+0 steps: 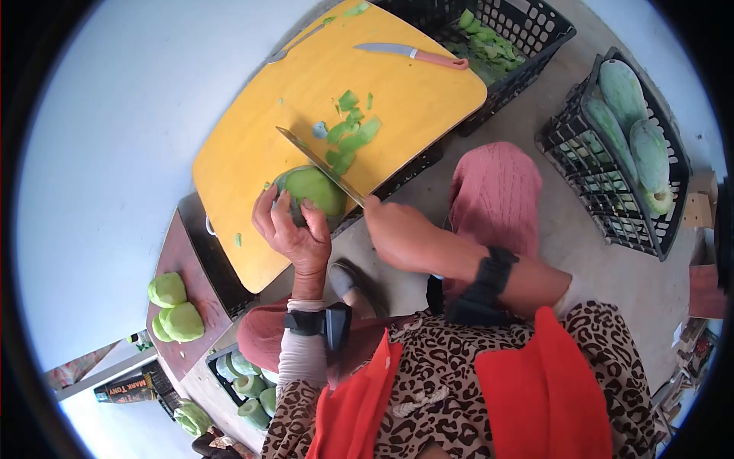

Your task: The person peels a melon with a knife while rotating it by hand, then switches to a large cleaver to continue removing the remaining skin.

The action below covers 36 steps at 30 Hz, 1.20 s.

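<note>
My left hand (294, 229) is wrapped round a partly peeled piece of winter melon (317, 190) at the near edge of a yellow board (252, 168). Its pared side shows bright green, and darker skin remains on the left. In my right hand (397, 233) is a large knife (312, 155), gripped by the handle, which my fingers hide. The blade runs up and left across the far side of the melon, seemingly against it. Green peelings (355, 134) lie scattered just beyond the blade.
A smaller knife with an orange handle (440, 60) and a peeler-like tool (294, 44) lie towards the board's far side. Behind it, a black crate (535, 50) holds peelings. Whole winter melons (650, 153) fill another crate (592, 183) at right. Peeled pieces (182, 321) sit at left.
</note>
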Tool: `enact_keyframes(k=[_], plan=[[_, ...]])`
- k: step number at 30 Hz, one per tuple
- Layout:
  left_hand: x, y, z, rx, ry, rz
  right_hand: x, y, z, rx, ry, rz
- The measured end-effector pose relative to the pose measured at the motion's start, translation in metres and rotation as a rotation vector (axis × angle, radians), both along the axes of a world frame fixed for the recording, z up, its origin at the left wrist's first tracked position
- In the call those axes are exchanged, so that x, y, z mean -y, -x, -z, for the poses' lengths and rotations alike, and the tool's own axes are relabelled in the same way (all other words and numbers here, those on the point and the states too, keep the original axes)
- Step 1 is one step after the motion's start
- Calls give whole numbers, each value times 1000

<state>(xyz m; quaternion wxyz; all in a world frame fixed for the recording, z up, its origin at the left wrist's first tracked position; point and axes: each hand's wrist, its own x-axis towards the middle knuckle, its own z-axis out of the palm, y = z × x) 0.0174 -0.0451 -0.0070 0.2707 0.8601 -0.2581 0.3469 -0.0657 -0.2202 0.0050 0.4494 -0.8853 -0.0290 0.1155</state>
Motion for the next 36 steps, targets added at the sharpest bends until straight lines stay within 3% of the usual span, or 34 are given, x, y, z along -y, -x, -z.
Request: enact_keyframes(k=[3,9,16,21,25,30,33,36], plan=[[-1,1,-3,-35,0,22,15,22,-14,-75,45,-27],[-22,-12,-13,-194,-17,141,41,-5,-11,64,139,55],[-15,1,-17,-258,-2,-74,10,-14,-7,210,62,108],[-11,-1,-19,-317,17,-85,1,-11,3,110,43,28],[-13,-8,-28,-436,44,1,12,-5,-10,62,60,-20],[-17,-16,-34,-537,56,135,6,10,-33,313,139,-38],[-7,-4,-32,-267,-12,52,9,11,-35,372,200,-84],[-1,-2,-23,-214,15,5,18,13,-39,347,228,-146]])
